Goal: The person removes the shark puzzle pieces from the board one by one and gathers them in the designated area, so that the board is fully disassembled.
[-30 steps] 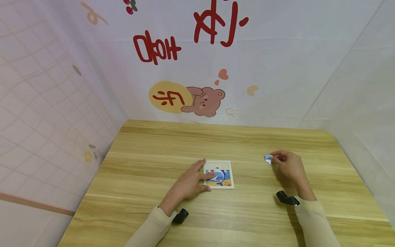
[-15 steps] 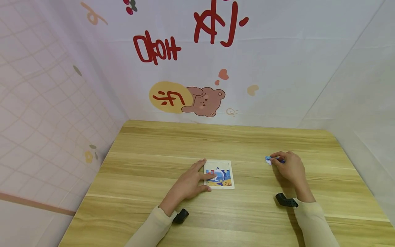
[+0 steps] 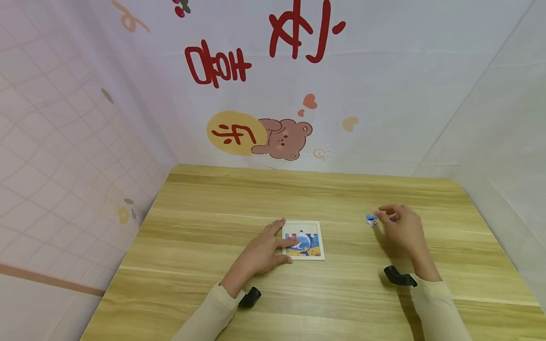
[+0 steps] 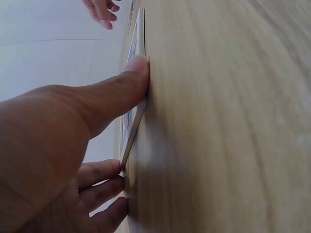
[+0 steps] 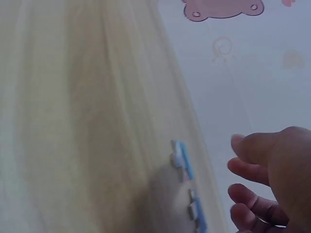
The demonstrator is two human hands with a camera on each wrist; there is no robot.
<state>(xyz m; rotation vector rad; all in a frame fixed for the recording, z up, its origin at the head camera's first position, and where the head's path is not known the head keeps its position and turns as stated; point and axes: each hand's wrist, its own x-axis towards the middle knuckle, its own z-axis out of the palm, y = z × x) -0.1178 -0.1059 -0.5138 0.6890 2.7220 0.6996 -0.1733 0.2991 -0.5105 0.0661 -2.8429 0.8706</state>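
A square jigsaw board [image 3: 315, 241] with a pale frame and a partly filled sea picture lies on the table. My left hand [image 3: 260, 250] rests on its left side with fingers stretched out. One finger lies over the picture, and in the left wrist view the thumb [image 4: 138, 65] touches the board's edge. To the right, my right hand [image 3: 403, 229] hovers over loose blue-and-white jigsaw pieces [image 3: 371, 220], its fingers loosely bent. In the right wrist view those pieces [image 5: 182, 160] lie on the tabletop, apart from the thumb and fingers, which hold nothing visible. Part of the pieces is hidden by the hand.
The wood-grain table [image 3: 239, 199] meets a white printed cloth wall [image 3: 375, 85] at the back. Cloth also hangs along the left and right sides. Black wrist cameras [image 3: 250, 297] sit at both cuffs.
The right hand has let go of a jigsaw piece and lifted slightly off the pieces, thumb now apart from them. The left hand and the board have stayed in place.
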